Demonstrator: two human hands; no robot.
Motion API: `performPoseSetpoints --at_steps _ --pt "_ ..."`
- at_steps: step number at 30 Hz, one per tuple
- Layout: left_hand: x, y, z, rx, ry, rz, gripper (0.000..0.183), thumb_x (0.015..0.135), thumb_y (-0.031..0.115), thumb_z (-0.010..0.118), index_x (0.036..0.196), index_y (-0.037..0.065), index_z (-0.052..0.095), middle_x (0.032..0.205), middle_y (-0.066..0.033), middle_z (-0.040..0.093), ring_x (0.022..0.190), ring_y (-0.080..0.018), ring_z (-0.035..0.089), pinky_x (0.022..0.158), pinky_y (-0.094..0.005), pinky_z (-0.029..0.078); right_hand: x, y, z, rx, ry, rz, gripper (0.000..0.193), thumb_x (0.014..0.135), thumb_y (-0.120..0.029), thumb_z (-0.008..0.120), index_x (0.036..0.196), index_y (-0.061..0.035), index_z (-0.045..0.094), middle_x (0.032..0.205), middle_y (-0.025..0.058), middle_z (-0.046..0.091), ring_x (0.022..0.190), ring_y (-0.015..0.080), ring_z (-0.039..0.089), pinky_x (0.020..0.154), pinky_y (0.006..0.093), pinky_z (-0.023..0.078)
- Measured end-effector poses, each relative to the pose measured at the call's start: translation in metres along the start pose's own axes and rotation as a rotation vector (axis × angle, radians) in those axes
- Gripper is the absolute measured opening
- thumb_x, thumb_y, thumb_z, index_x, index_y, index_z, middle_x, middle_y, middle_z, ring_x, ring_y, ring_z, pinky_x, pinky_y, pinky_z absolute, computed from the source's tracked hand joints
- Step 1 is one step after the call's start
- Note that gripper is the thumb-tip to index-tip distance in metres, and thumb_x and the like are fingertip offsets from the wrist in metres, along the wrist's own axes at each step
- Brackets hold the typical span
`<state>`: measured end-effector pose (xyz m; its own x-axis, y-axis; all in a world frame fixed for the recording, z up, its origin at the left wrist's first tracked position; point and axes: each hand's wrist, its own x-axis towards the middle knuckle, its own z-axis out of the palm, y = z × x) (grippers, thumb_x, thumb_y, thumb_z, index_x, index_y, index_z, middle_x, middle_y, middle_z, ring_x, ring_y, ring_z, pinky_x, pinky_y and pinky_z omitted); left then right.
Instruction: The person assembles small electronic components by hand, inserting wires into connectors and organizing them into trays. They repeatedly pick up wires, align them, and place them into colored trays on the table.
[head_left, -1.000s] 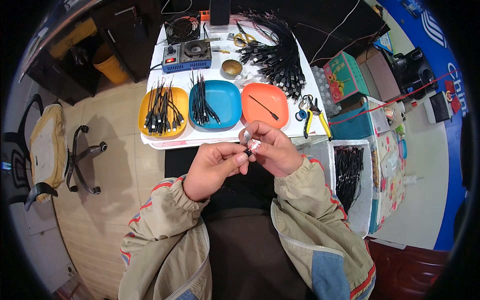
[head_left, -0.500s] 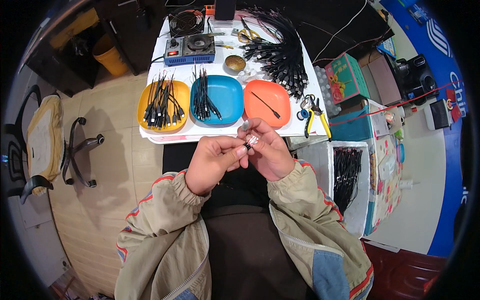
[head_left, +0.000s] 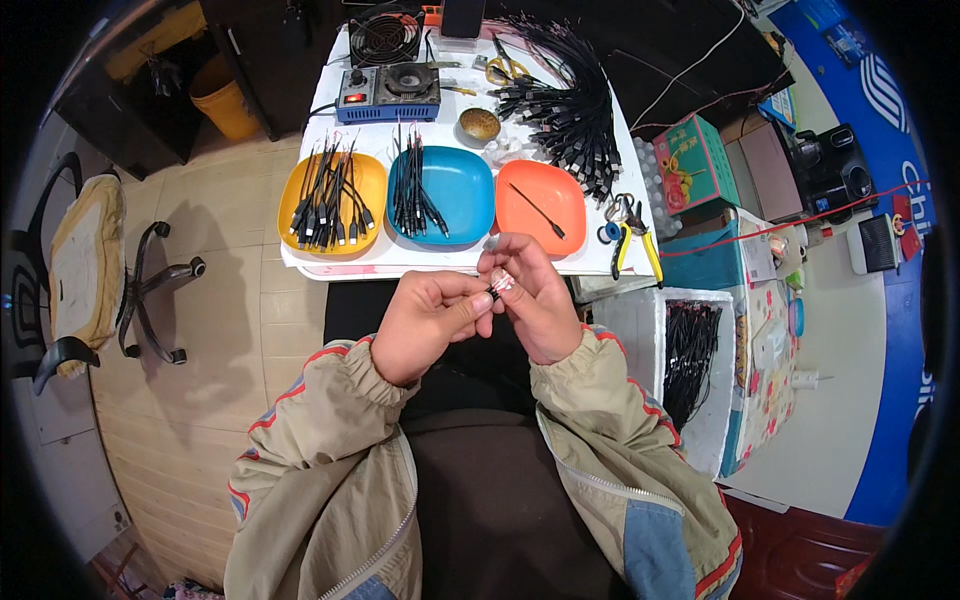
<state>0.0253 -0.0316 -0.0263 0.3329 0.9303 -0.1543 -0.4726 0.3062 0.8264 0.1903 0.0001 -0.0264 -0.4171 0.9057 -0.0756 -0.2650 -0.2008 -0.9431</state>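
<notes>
Close together in front of the table's near edge, my two hands meet at the stripped end of black cables. My left hand (head_left: 425, 318) pinches the black part between thumb and forefinger. Thin red and white wires (head_left: 503, 283) fan out from it, against the fingers of my right hand (head_left: 540, 305), which is closed around them. A small grey metallic piece (head_left: 491, 243) shows at the right forefinger's tip; its kind is unclear. Beyond stand a yellow tray (head_left: 287, 222) and a blue tray (head_left: 465, 190) of short black cables, and an orange tray (head_left: 565, 195) with one cable (head_left: 540, 212).
Behind the trays sit a soldering pot (head_left: 390, 97), a fan (head_left: 385, 40) and a round tin (head_left: 479, 125). A big bundle of black cables (head_left: 575, 130) lies back right, near yellow-handled pliers (head_left: 622, 250). A white foam box (head_left: 715, 420) of cables stands right; an office chair (head_left: 95, 270) left.
The view has shifted slightly, so the table and trays appear a little farther right. Both hands keep nearly the same grip on the cables and wires.
</notes>
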Motion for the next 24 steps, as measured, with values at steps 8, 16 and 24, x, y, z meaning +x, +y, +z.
performPoseSetpoints --at_steps 8,16,24 --pt "-0.004 0.004 -0.001 0.044 -0.039 -0.058 0.018 0.094 0.009 0.057 0.093 -0.006 0.065 0.068 -0.0022 0.059 0.056 -0.0025 0.044 0.050 -0.0165 0.032 0.002 -0.030 -0.022 -0.564 -0.234 -0.065 0.023 0.097 -0.022 0.054 0.084 -0.0023 0.055 0.074 0.0024 0.057 0.066 0.0081 0.051 0.059 0.0226 0.040" --pt "-0.004 0.003 0.003 0.181 -0.005 -0.002 0.017 0.093 0.009 0.058 0.093 -0.006 0.065 0.067 -0.0026 0.058 0.054 -0.0033 0.044 0.049 -0.0172 0.031 -0.003 -0.012 -0.022 -0.399 -0.087 -0.054 0.018 0.092 -0.014 0.059 0.081 -0.0002 0.058 0.067 0.0008 0.059 0.060 0.0069 0.052 0.056 0.0232 0.042" --pt "-0.011 0.013 -0.010 -0.005 -0.121 -0.171 0.018 0.091 0.013 0.061 0.090 -0.004 0.066 0.065 -0.0017 0.058 0.052 -0.0030 0.041 0.047 -0.0186 0.029 -0.025 -0.049 -0.048 -0.987 -0.309 -0.191 0.020 0.079 -0.011 0.073 0.094 -0.0004 0.065 0.085 0.0066 0.063 0.073 0.0146 0.060 0.062 0.0256 0.045"
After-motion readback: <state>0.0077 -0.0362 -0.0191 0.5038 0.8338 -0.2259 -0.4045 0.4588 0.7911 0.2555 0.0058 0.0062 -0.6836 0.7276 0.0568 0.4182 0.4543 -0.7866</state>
